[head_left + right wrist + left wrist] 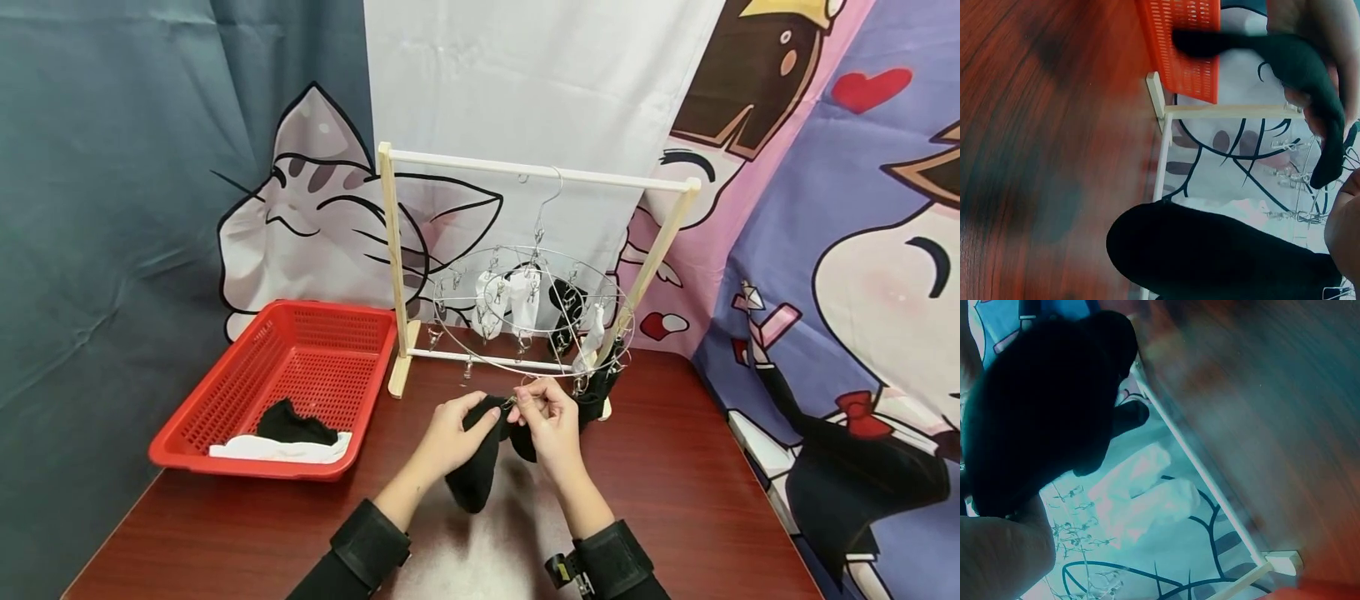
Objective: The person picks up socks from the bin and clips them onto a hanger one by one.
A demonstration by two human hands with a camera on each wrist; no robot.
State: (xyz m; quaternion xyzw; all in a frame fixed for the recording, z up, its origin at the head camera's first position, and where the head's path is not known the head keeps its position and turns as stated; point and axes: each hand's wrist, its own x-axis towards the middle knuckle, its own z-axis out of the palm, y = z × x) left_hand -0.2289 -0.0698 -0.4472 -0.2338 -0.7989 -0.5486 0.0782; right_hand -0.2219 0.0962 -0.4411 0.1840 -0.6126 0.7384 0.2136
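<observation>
The black sock [474, 479] hung just above the surface [360, 542], held in the left hand [453, 429], its long axis slanting from a clip [511, 402] down toward the near left. The right hand [553, 425] pinched that clip at the sock's upper right end, below the round hanger [538, 237]; the left hand was nearer the loose end.
</observation>
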